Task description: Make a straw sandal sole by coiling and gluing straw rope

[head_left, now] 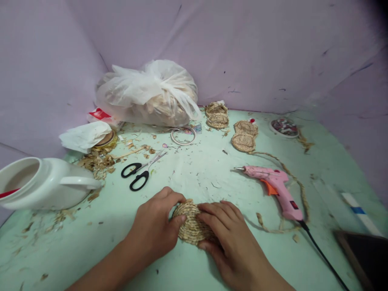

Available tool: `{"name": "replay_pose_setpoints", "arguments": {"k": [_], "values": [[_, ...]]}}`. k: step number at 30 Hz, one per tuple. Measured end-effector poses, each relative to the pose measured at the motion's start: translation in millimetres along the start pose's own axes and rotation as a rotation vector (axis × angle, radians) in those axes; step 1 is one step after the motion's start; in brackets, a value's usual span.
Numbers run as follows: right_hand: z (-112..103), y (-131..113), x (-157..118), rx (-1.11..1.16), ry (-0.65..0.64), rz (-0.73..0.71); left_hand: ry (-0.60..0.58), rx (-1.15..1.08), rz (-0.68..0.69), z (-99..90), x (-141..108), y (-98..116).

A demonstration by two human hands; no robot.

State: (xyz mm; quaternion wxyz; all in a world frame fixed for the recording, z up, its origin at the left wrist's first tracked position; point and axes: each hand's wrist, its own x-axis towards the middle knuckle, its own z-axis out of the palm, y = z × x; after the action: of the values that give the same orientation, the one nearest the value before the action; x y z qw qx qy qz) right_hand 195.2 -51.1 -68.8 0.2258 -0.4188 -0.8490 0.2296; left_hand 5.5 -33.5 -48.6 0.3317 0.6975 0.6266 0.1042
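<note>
A round coil of braided straw rope (192, 226) is held between my two hands, low over the green table. My left hand (159, 224) pinches its left edge, with the thumb on top. My right hand (226, 236) grips the right side, its fingers over the top and its thumb at the lower edge. To the right lies a pink glue gun (266, 174) with its nozzle toward the left. Black-handled scissors (142, 171) rest beyond my left hand. Braided rope (303, 194) curves around the glue gun from two joined coiled pieces (245, 136).
A white jug (51, 182) lies on its side at the left. A plastic bag (151, 95), a white ring (183, 136), more coiled pieces (217, 114) and a small dish (284, 127) stand farther back. A dark object (363, 258) is at lower right.
</note>
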Motion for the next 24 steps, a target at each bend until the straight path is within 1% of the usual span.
{"name": "replay_pose_setpoints", "arguments": {"k": [6, 9, 12, 17, 19, 24], "values": [[0, 0, -1, -0.021, 0.000, 0.000, -0.011, 0.028, 0.028, -0.9, -2, 1], [0, 1, -2, -0.012, 0.000, -0.002, -0.013, 0.015, -0.017, -3.9, -1, 1], [0, 1, -2, -0.010, -0.005, -0.023, -0.056, -0.031, -0.058, -7.7, 0, 0], [-4, 4, -5, -0.034, -0.038, -0.039, -0.093, 0.006, -0.040, -14.6, -7, 4], [-7, 7, -8, -0.072, -0.043, -0.039, -0.128, 0.029, -0.033, -17.7, -13, 8], [-16, 11, -19, -0.181, -0.104, 0.069, -0.206, 0.054, -0.013, -17.5, -22, 13]]}}
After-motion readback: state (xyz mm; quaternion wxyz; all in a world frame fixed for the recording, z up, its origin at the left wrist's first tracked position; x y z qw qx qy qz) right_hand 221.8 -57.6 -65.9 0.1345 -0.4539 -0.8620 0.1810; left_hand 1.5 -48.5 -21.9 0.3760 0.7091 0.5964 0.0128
